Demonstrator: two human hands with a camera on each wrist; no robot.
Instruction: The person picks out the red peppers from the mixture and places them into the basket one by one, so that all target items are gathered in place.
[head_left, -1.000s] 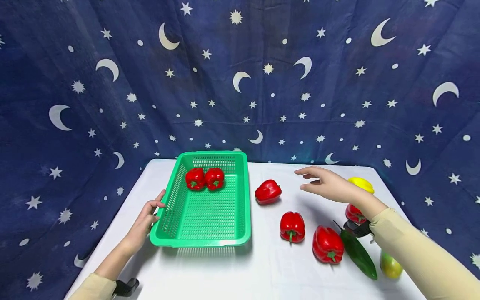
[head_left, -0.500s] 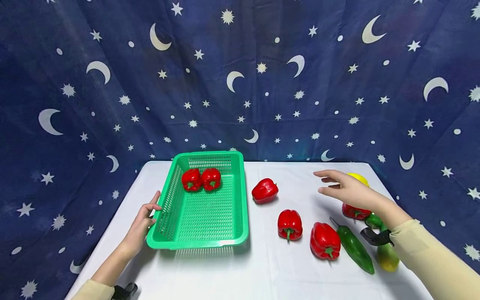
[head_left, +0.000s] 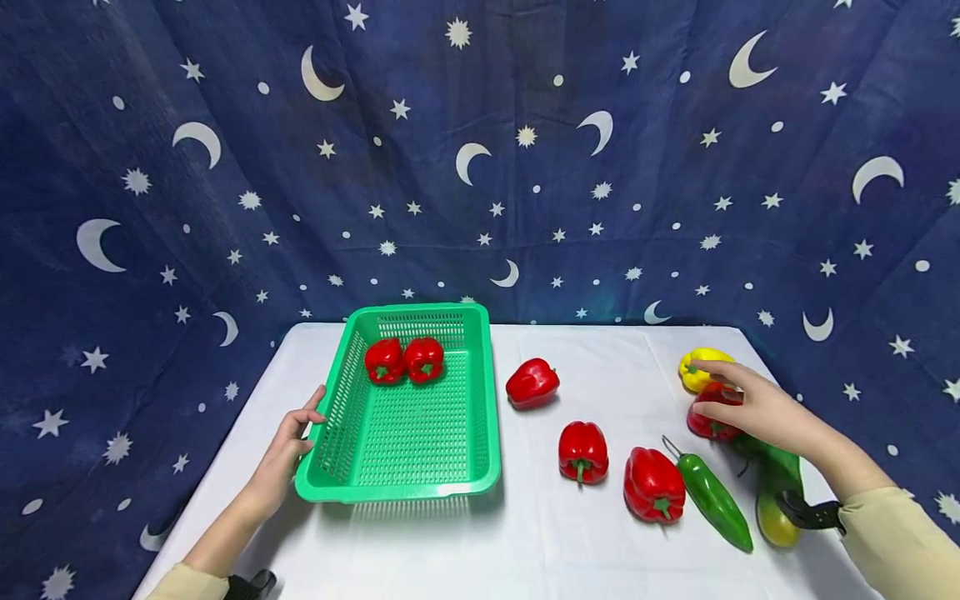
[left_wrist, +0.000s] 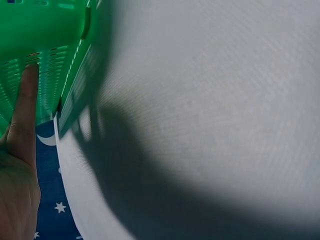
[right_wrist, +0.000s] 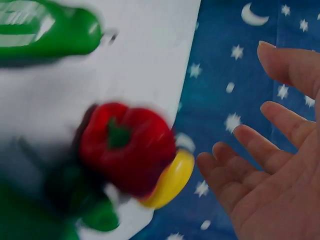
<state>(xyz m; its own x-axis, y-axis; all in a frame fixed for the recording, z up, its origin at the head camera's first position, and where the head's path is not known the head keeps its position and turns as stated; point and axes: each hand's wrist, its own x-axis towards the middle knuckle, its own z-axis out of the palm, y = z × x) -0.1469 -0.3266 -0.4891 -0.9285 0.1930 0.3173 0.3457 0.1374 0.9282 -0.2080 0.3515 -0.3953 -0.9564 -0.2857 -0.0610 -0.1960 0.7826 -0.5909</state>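
Observation:
My left hand (head_left: 276,458) rests at the left side of a green plastic basket (head_left: 492,417), fingers against its rim; the left wrist view has a straight finger (left_wrist: 27,100) on the slotted wall. Two red bell peppers, one left (head_left: 385,361) and one right (head_left: 424,360), sit inside the basket. Over at the right, my right hand (head_left: 776,412) hovers with spread fingers above a red bell pepper (head_left: 705,422), holding nothing. Behind that pepper lies a yellow bell pepper (head_left: 696,367), partly covered by the hand. The right wrist view has the red pepper (right_wrist: 132,145) apart from the fingers.
Three more red bell peppers lie right of the basket: far (head_left: 532,383), middle (head_left: 583,452) and near (head_left: 654,485). Beside them is a long green chili pepper (head_left: 716,504). Green produce and a yellow-green piece (head_left: 777,523) lie partly under the right wrist. A starry curtain (head_left: 525,167) backs the white table.
My right hand has moved right and lower, from beyond the far red pepper to above the red pepper beside the yellow one. The left hand stays at the basket. The view shifts slightly.

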